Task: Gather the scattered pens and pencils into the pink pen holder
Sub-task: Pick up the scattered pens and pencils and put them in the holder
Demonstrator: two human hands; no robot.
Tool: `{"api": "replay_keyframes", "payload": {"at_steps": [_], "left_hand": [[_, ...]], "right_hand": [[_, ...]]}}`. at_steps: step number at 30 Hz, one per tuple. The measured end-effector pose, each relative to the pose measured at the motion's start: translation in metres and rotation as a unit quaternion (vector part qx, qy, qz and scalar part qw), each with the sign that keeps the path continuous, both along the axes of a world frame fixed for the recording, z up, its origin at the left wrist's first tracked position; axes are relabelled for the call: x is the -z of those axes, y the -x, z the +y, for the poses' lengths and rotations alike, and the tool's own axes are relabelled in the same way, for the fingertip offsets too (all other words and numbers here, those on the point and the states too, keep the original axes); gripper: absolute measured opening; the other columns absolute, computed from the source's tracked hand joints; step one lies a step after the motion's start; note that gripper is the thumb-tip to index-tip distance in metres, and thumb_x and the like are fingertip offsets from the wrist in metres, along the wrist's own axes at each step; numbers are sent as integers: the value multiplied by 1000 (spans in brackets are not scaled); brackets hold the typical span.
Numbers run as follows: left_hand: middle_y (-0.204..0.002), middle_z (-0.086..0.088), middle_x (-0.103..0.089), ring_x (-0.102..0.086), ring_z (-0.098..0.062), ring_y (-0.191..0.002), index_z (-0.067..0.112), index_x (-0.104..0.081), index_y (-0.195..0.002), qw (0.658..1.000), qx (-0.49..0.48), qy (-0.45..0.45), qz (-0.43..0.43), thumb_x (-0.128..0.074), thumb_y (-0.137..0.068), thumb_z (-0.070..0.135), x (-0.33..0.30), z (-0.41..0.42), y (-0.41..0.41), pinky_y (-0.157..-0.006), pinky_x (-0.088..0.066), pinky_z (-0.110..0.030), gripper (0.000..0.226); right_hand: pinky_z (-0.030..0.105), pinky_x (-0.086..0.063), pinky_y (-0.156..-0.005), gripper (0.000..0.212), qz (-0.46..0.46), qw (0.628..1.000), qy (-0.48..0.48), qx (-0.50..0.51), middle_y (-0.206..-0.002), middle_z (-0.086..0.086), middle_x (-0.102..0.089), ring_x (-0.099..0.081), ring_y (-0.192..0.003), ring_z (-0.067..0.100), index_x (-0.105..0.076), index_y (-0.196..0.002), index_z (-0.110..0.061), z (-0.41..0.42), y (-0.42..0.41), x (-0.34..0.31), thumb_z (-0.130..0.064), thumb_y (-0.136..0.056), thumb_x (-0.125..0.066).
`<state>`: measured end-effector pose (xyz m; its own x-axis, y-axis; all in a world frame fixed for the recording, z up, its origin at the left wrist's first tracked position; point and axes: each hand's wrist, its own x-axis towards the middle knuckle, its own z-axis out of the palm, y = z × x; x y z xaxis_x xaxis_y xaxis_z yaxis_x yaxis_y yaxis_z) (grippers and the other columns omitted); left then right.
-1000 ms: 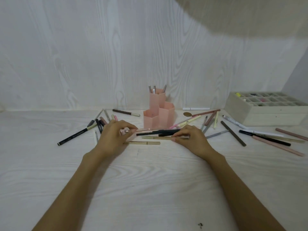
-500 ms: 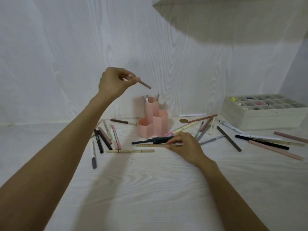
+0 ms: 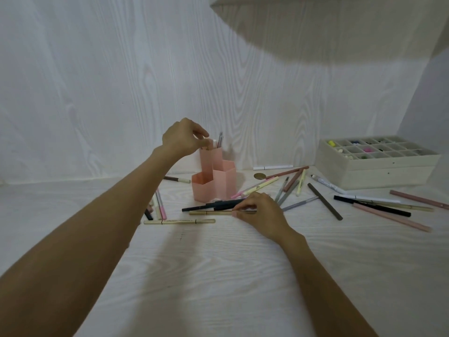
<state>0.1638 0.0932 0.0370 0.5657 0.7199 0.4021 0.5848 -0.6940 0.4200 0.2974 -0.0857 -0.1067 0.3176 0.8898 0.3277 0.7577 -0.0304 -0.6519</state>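
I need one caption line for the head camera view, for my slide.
Left hand lowers a pen into the pink holder while right hand pinches a gold pen.

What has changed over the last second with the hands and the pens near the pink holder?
The left hand picked a pen off the table, lifted it high, and has now come down to the tallest tube of the pink pen holder, fingers curled at its rim; whether it still holds the pen is unclear. The right hand stayed on the gold pen in front of the holder. The other scattered pens look unmoved.
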Motion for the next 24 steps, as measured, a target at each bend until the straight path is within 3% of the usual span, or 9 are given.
{"api": "replay_keyframes", "payload": {"at_steps": [7,13,18,21,24], "left_hand": [[-89,13,-65,-55,-9,-74,26,-71,-100,998,13,-5,-56,-68,-83,38,0,-8,26,-64,-40,-25,21],[-89,17,-66,-61,-8,-84,32,-70,-93,995,36,54,-75,-67,-84,34,52,-33,75,-68,-44,-21,10],[-94,20,-63,-58,-6,-91,36,-68,-94,995,37,89,-10,-70,-80,43,113,-45,114,-72,-45,-25,16],[-97,14,-65,-57,-8,-92,36,-69,-101,993,70,88,29,-68,-80,47,130,-46,125,-80,-49,-33,23],[-101,13,-67,-52,-9,-94,31,-71,-103,994,104,25,39,-66,-84,41,132,-41,129,-83,-45,-30,22]], "right_hand": [[38,-48,-84,12,-1,1000,3,0,-86,-8,-60,-52,-93,14,-74,-89,-30,-1,0,-2,-36,-79,-71],[38,-48,-85,11,-18,1000,16,8,-91,-7,-62,-52,-94,14,-73,-90,-32,1,1,-2,-36,-80,-70],[30,-45,-80,11,-34,999,24,7,-89,-10,-59,-49,-92,11,-72,-91,-31,2,4,-2,-34,-82,-68],[28,-44,-81,12,-27,999,15,7,-92,-8,-62,-50,-92,10,-73,-94,-28,1,7,-4,-31,-83,-68],[23,-51,-81,12,62,998,-25,13,-90,-8,-69,-61,-88,11,-74,-93,-25,-4,11,-14,-24,-81,-71]]}}
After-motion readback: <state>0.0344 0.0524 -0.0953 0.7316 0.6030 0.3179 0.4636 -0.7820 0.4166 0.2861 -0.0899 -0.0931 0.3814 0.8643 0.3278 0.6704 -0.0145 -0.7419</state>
